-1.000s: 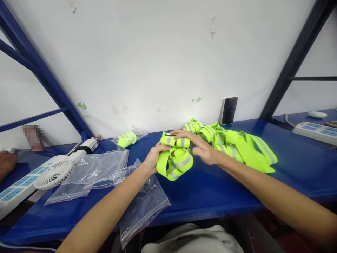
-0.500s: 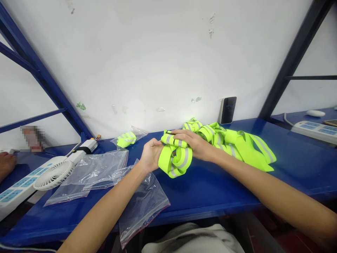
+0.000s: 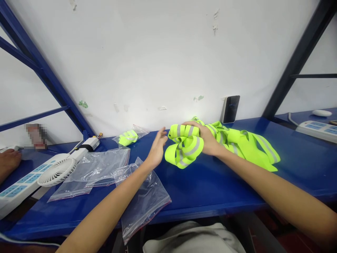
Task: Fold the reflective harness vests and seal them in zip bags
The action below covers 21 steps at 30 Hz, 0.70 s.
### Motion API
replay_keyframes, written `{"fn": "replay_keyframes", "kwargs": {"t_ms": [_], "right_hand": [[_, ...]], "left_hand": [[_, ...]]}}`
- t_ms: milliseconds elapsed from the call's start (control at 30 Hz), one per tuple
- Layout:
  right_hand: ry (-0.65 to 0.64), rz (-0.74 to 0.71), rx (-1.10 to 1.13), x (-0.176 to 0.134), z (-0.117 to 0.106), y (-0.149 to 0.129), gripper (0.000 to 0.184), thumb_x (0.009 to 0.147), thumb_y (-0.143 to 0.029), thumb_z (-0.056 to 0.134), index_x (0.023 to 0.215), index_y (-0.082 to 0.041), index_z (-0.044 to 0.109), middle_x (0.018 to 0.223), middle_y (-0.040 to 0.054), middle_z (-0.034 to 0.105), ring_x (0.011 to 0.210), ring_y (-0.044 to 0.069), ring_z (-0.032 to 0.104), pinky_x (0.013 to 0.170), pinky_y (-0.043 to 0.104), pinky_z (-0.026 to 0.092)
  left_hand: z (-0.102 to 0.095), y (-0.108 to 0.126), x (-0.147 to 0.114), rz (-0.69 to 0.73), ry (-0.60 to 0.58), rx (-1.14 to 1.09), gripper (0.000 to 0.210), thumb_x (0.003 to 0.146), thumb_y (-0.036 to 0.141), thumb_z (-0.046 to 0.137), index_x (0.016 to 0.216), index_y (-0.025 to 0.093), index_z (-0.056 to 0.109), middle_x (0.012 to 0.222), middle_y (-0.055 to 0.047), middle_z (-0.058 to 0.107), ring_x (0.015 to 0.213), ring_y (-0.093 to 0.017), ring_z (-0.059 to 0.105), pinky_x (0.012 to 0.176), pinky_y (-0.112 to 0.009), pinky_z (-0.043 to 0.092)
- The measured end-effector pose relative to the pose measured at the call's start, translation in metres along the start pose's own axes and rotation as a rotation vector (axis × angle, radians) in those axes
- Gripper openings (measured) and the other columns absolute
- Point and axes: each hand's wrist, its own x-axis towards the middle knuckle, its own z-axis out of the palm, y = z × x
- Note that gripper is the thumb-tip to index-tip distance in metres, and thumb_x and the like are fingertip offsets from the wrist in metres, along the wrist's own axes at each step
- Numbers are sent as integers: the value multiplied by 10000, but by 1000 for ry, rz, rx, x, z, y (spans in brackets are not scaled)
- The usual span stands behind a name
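Note:
Looped and bunched, a neon yellow reflective strap (image 3: pixel 184 146) with silver stripes is gripped by my right hand (image 3: pixel 207 138) above the blue table. Part of the fingers is behind the strap. My left hand (image 3: pixel 158 147) is just left of it, fingers extended and apart from the strap. Behind and right of my right hand lies a tangled heap of the same neon reflective straps (image 3: pixel 244 146). Farther left, a folded neon strap (image 3: pixel 128 137) sits in a clear plastic bag by the wall.
Clear zip bags (image 3: pixel 143 196) lie on the blue table (image 3: pixel 210 189), one overhanging its front edge. A white fan (image 3: pixel 56 172) rests by a power strip (image 3: pixel 18 189) at left. A phone (image 3: pixel 231 109) leans on the wall. Another person's hand (image 3: pixel 9 161) is at far left.
My left hand has let go of the strap and its fingers have opened. My right hand has moved slightly right with the strap, which is now turned differently.

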Motion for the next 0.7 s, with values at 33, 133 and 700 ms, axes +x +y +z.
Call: {"fn": "replay_keyframes", "kwargs": {"t_ms": [33,133,700], "right_hand": [[12,58,35,1,-1,0,437,780,-250,736,1197,-189,621,1199,101,690,1086,269,670,939,401,539],[-3,192,129,3,-1,0,344,769,-244,715,1100,-170,658,1146,94,705,1039,263,673,908,384,543],[-269,442,149,-1,12,-6,138,726,-235,655,771,-161,548,728,-13,572,687,138,514,602,247,431]], "left_hand": [[0,2,-3,152,68,124,516,849,341,610,1354,258,541,1387,-82,531,1340,-280,433,1132,-412,321],[-1,14,-13,527,-12,437,335,819,268,689,1154,265,690,1251,-86,624,1238,-279,505,1134,-419,310],[10,10,-17,816,-496,1181,251,807,405,691,910,175,688,1182,-187,546,1076,-355,435,912,-494,330]]}}
